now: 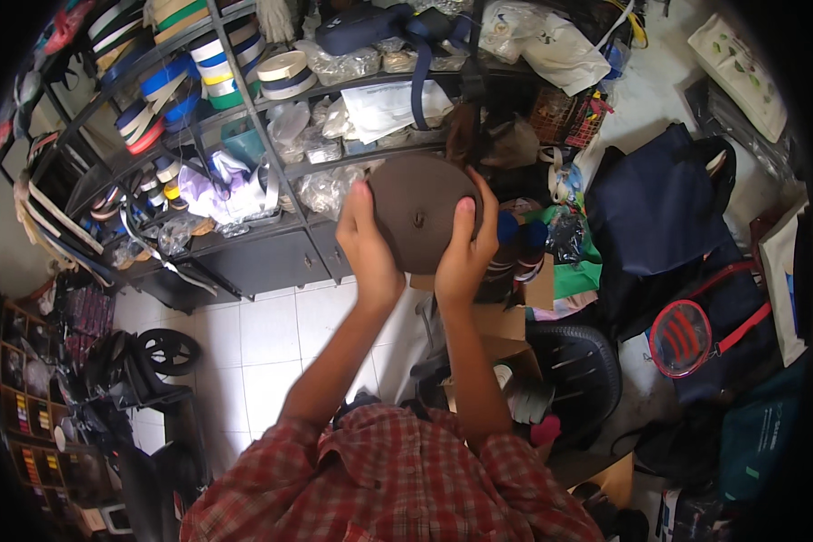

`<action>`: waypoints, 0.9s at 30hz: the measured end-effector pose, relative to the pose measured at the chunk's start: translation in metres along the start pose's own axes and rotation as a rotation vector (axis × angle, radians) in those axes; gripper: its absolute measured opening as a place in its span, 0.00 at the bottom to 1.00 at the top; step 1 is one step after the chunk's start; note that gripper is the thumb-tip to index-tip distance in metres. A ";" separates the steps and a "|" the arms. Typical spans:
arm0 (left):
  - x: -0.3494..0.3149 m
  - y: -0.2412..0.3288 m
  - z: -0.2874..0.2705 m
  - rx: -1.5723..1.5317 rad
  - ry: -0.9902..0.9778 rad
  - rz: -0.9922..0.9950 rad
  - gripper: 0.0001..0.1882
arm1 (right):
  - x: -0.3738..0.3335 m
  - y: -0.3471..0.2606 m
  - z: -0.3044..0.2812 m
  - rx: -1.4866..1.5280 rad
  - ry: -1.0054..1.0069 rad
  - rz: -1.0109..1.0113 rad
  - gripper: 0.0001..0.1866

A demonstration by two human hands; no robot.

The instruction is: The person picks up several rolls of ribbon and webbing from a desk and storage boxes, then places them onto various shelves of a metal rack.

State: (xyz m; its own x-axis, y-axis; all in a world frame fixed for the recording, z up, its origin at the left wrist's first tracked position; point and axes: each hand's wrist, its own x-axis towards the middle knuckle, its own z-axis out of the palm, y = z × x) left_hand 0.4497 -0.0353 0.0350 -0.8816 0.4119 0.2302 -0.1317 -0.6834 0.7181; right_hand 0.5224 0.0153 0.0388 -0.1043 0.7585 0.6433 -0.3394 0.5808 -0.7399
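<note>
A wide, dark brown roll of webbing (pixel 413 239), tightly wound into a flat disc with a small centre hole, is lifted in front of my chest. My left hand (pixel 369 248) grips its left edge, the thumb along the rim. On the opposite edge my right hand (pixel 468 246) clasps it, with the thumb lying over the flat face and the fingers round the side. The far fingers of both hands are partly hidden behind the roll. Beyond it stands a metal shelf rack (pixel 257 117) stacked with coloured webbing rolls (pixel 167 86) and plastic-wrapped packets (pixel 330 190).
White floor tiles (pixel 262 339) lie below my left arm. To my right are a black plastic chair (pixel 574 379), a cardboard box (pixel 501 330) and a red-trimmed clear pouch (pixel 680 338). Dark bags (pixel 664 208) crowd the right side. A motorbike (pixel 140 397) stands at left.
</note>
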 end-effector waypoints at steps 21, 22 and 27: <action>0.080 0.020 -0.074 0.485 -0.179 0.111 0.17 | 0.015 0.040 0.067 -0.048 -0.388 0.018 0.14; 0.088 0.019 -0.079 0.484 -0.164 0.113 0.17 | 0.011 0.043 0.085 -0.045 -0.402 0.019 0.14; 0.154 0.030 -0.105 0.222 0.164 0.166 0.21 | -0.021 0.062 0.181 0.021 -0.163 0.071 0.25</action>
State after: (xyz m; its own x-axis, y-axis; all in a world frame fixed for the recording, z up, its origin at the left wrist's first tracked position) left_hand 0.2622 -0.0556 0.0232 -0.9466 0.1903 0.2603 0.1064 -0.5778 0.8092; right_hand 0.3343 -0.0182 0.0150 -0.2784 0.7382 0.6144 -0.3453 0.5200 -0.7812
